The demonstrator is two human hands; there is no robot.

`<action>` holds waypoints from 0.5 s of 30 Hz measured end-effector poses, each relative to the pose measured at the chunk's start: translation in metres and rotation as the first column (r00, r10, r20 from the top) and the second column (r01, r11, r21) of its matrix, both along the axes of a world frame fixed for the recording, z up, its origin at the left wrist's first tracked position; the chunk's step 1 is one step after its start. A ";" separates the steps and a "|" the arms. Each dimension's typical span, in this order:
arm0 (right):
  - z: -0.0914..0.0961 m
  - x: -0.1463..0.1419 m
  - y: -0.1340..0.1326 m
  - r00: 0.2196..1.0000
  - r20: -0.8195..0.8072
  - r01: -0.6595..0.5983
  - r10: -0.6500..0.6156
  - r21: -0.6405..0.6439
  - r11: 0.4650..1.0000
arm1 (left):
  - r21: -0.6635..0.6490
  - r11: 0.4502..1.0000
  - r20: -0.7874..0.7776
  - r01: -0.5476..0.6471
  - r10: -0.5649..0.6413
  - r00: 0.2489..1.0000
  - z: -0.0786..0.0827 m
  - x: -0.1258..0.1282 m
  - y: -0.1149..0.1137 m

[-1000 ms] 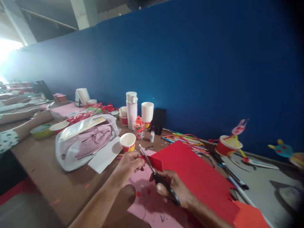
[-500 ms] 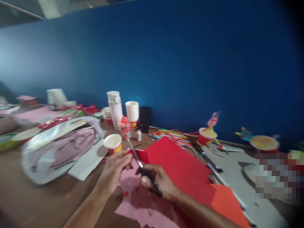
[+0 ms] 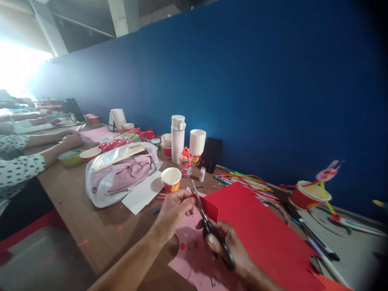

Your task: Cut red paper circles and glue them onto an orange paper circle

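Note:
My left hand [image 3: 172,210] pinches the corner flap of a large red paper sheet [image 3: 257,230] that lies across the table. My right hand [image 3: 230,250] grips black-handled scissors [image 3: 209,228], whose blades point up and away and sit in the cut at that flap. Under both hands lies a pink sheet [image 3: 194,254] with small red paper dots on it. A paper cup [image 3: 171,180] with a red band stands upright just beyond my left hand.
A clear plastic bag [image 3: 121,171] with pink cloth lies left, a white paper [image 3: 142,194] beside it. A white flask [image 3: 177,139], stacked cups [image 3: 197,143] and coloured sticks [image 3: 248,184] stand by the blue wall. Another person's arm [image 3: 45,147] rests on the table far left.
The camera swung right and then back left. Both hands kept their hold on the red paper and scissors, and the blades stayed in the cut.

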State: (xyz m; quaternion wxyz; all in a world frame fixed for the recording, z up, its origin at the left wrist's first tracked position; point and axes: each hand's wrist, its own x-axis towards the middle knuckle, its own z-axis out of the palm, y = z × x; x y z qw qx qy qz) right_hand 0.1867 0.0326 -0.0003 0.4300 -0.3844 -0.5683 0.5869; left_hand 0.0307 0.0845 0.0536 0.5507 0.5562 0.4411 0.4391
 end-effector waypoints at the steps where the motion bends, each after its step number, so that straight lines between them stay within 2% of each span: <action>1: 0.001 0.000 0.000 1.000 0.004 -0.011 0.011 0.000 1.000 | -0.003 1.000 -0.005 0.005 -0.005 1.000 0.000 -0.001 0.000; 11: 0.004 0.002 -0.002 1.000 0.014 -0.011 0.010 0.053 0.999 | -0.032 0.997 0.011 0.066 -0.066 0.998 0.004 -0.005 0.001; 15: 0.004 0.003 -0.001 0.999 0.009 -0.031 0.031 0.030 0.999 | -0.039 0.998 -0.008 0.058 -0.058 0.998 0.004 -0.007 0.003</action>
